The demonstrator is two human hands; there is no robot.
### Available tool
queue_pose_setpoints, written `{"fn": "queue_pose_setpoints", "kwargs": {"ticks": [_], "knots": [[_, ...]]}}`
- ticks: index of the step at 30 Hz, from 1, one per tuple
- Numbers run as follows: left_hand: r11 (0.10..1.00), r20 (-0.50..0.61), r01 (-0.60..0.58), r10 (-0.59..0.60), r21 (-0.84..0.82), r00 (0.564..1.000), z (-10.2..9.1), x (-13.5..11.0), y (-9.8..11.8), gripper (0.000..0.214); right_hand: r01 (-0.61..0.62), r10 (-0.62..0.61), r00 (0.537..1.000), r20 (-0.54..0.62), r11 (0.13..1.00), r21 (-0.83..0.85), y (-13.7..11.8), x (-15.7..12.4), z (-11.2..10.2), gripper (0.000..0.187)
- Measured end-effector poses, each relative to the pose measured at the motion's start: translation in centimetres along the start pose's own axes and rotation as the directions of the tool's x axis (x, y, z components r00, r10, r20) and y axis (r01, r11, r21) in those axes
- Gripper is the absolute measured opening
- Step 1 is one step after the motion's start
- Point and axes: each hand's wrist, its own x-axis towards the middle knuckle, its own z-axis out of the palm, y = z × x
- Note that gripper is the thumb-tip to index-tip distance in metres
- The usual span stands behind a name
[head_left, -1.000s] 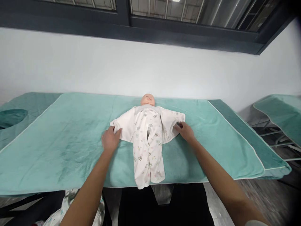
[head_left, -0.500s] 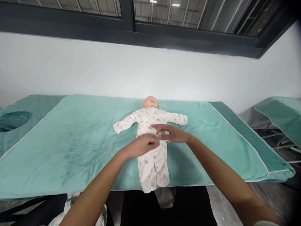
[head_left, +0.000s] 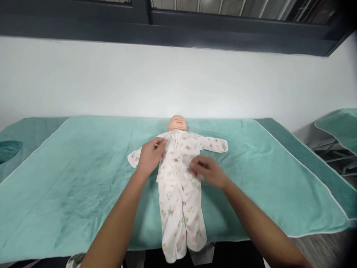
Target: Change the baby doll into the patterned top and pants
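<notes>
A baby doll (head_left: 177, 123) lies face up on a green padded bed, its head toward the wall and its arms stretched out. It wears a white printed baby shirt (head_left: 180, 158) and matching trousers (head_left: 182, 216), whose ends hang over the near edge. My left hand (head_left: 150, 154) is over the side of the shirt near the doll's arm, thumb and fingers curled together; what they hold, if anything, is hidden. My right hand (head_left: 208, 170) is at the opposite side of the shirt near its hem. Its fingers are bent and smeared by motion.
The green cover (head_left: 92, 178) spreads wide on both sides of the doll. A round hole (head_left: 9, 150) shows at the bed's left end. Behind stands a white wall (head_left: 178, 82) beneath a dark window frame (head_left: 209, 33). Another green-covered bed (head_left: 338, 124) is at the right.
My hands, close together over the doll's middle before, have parted. The left moved up to the shirt's side, the right slightly down and outward. The camera view has tilted down and come closer.
</notes>
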Motion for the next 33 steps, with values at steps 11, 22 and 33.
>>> {"fn": "queue_pose_setpoints", "kwargs": {"ticks": [11, 22, 33], "knots": [[0.997, 0.138, -0.043, 0.053, -0.069, 0.989, 3.2, 7.1, -2.2, 0.020, -0.286, 0.148, 0.947, -0.286, 0.795, -0.535, 0.7, 13.9, 1.0, 0.035], [0.886, -0.006, 0.151, -0.171, -0.439, 0.985, 3.4, 6.0, 0.8, 0.021, -0.041, 0.014, 0.895, -0.445, 0.998, -0.051, 3.0, 13.5, 0.8, 0.016], [0.867, 0.043, 0.142, -0.138, -0.477, 0.990, 4.1, 6.5, -0.2, 0.020, 0.087, 0.061, 0.859, -0.509, 0.961, 0.262, 3.8, 13.4, 2.0, 0.016]]}}
